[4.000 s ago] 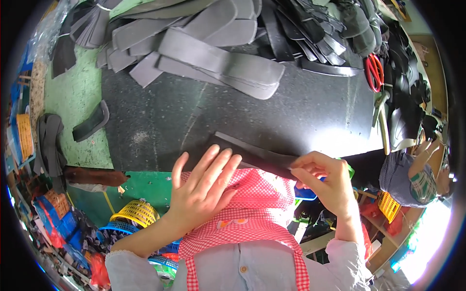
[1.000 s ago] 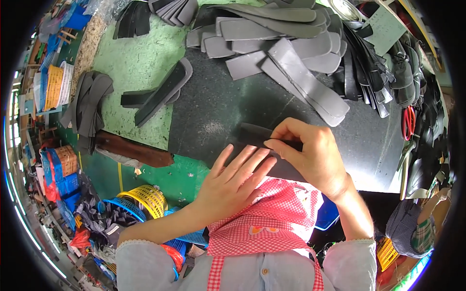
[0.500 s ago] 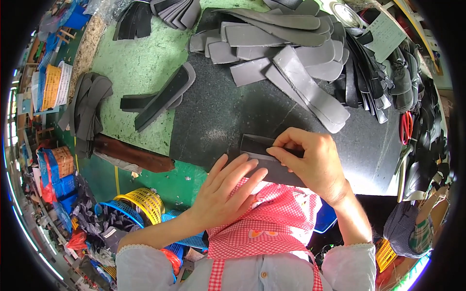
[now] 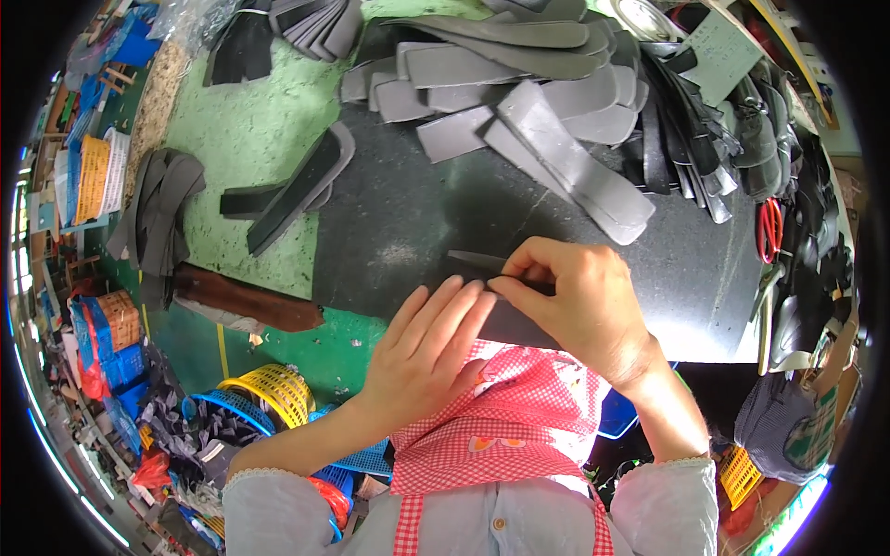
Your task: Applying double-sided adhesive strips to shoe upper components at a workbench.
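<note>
Pinching dark strip (image 4: 475, 259) between thumb and fingers of right hand (image 4: 586, 310) | resting left hand (image 4: 422, 350) flat, gripping nothing, nearside of strip | lying at worktop's (image 4: 264, 116) near edge, long axis roughly left–right

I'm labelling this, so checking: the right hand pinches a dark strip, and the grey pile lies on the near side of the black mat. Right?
Wrong side: the head view shows the grey pile on the far side of the black mat; the right hand does pinch a dark strip.
</note>
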Demonstrator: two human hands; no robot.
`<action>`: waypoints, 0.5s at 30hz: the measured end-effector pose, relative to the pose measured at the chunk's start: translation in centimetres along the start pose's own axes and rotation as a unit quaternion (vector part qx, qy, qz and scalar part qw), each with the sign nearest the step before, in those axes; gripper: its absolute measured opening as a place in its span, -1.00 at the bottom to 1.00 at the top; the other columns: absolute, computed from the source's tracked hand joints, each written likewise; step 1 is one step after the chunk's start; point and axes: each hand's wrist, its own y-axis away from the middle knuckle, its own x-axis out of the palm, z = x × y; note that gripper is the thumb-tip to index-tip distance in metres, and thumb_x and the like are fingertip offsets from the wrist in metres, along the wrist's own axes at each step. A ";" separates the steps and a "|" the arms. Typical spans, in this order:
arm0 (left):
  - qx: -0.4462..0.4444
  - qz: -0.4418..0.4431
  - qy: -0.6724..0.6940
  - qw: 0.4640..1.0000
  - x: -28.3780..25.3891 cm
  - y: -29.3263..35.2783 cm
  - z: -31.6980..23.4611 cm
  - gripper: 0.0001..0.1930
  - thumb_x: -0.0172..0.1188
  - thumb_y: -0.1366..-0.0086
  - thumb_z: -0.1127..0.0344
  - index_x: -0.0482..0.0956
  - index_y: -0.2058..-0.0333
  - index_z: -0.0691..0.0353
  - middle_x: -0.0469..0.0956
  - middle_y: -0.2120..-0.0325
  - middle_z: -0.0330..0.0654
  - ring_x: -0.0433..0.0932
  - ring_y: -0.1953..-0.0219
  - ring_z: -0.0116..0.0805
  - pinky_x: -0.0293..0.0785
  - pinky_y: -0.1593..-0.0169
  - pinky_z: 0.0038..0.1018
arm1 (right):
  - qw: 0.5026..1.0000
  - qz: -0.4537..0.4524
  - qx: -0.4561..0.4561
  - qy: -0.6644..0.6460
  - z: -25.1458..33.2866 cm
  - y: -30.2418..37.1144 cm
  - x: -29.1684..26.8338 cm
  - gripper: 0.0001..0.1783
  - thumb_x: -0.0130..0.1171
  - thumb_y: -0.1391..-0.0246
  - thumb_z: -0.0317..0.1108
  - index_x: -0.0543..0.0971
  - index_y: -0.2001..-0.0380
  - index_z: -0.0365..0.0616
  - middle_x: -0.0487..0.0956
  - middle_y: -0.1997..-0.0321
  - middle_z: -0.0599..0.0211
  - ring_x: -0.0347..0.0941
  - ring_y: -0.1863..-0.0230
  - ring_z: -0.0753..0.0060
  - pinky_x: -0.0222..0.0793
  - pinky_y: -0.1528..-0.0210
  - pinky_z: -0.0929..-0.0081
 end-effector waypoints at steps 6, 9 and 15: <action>0.012 -0.007 -0.068 0.998 0.8 0.0 -0.8 -0.39 0.23 -0.36 -0.02 0.50 -0.33 0.07 0.37 -0.34 -0.27 0.31 -0.41 -0.35 0.21 -0.43 -0.05 | 0.994 0.076 0.016 -0.081 0.8 3.5 -2.9 -0.62 0.45 -0.12 -0.29 0.57 0.06 -0.17 0.70 0.39 0.09 0.71 0.38 0.06 0.63 0.29 0.25; 0.039 -0.011 -0.064 0.997 1.4 -0.3 -1.3 -0.35 0.30 -0.30 -0.10 0.54 -0.29 0.06 0.37 -0.30 -0.27 0.32 -0.39 -0.32 0.13 -0.42 0.04 | 0.997 0.056 0.046 -0.028 0.9 5.0 -3.6 -0.63 0.47 -0.11 -0.29 0.58 0.07 -0.16 0.70 0.41 0.10 0.72 0.38 0.08 0.63 0.34 0.29; 0.019 -0.020 -0.065 0.998 1.8 -0.2 -1.6 -0.37 0.28 -0.30 -0.08 0.54 -0.30 0.02 0.38 -0.32 -0.32 0.32 -0.40 -0.38 0.18 -0.41 0.04 | 0.985 0.032 0.160 -0.057 -2.2 8.1 -6.2 -0.80 0.40 -0.17 -0.46 0.64 0.18 -0.31 0.72 0.45 0.23 0.68 0.41 0.54 0.58 0.35 0.59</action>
